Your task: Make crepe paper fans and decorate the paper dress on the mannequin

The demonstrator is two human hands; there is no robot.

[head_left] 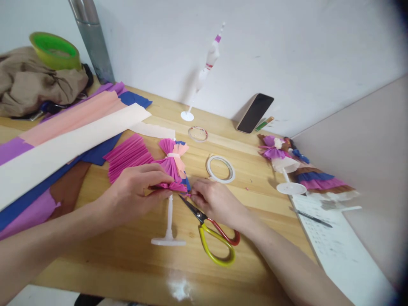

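A small dress-like figure of magenta, peach and blue crepe paper (172, 168) stands on a white plastic stand (169, 221), tied at its middle with a white band. My left hand (134, 187) pinches the gathered magenta paper at the figure's lower edge, thumb below and fingers above. At the other end of that edge, my right hand (219, 202) has its fingertips closed on the paper's end, partly hidden by the fingers. Scissors (219, 238) with one yellow and one red handle lie just below my right hand. A pleated magenta crepe piece (129, 157) lies behind my left hand.
Colored crepe sheets (73, 127) cover the left side. Behind are a bare white stand (187, 115), a tape roll (220, 169), a clear ring (198, 134) and a phone (255, 114) against the wall. Finished paper figures (274, 148) and a pen (314, 218) lie right.
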